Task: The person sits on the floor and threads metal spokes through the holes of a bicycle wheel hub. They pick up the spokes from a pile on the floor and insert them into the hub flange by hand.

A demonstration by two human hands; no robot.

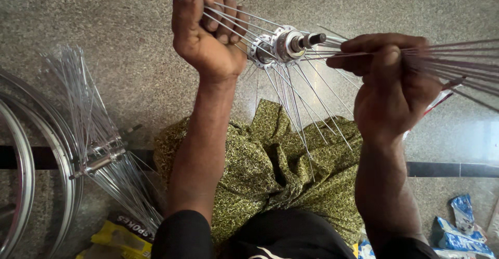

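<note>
The floor, speckled grey stone with a dark strip crossing it, fills the view, and the person sits over it with a green patterned cloth spread across the lap. At the left edge lie the curved bands of a shiny rim, and just beside it a second hub with loose spokes fanned out on the floor, its lower spokes reaching a yellow packet. Blue packets lie at the lower right. Held up over the lap, between the two hands, is the hub, a bright metal piece with its axle end pointing right and thin spokes hanging from its flanges, some drooping toward the cloth. The left hand is closed in a fist around a bundle of spokes running up and to the left from the hub. The right hand is closed as well, thumb pressed over a second bundle that streams off to the right edge. In my judgement the main risk is in the loose ends: the spokes hanging free below the hub could cross or tangle with one another, since neither hand controls them. A bundle could also slip from a fist if the grip eases, letting the hub swing or drop into the lap. Bending is possible too, as the thin wires are bunched tightly where the fingers squeeze them, and the sharp ends point near the arms.
</note>
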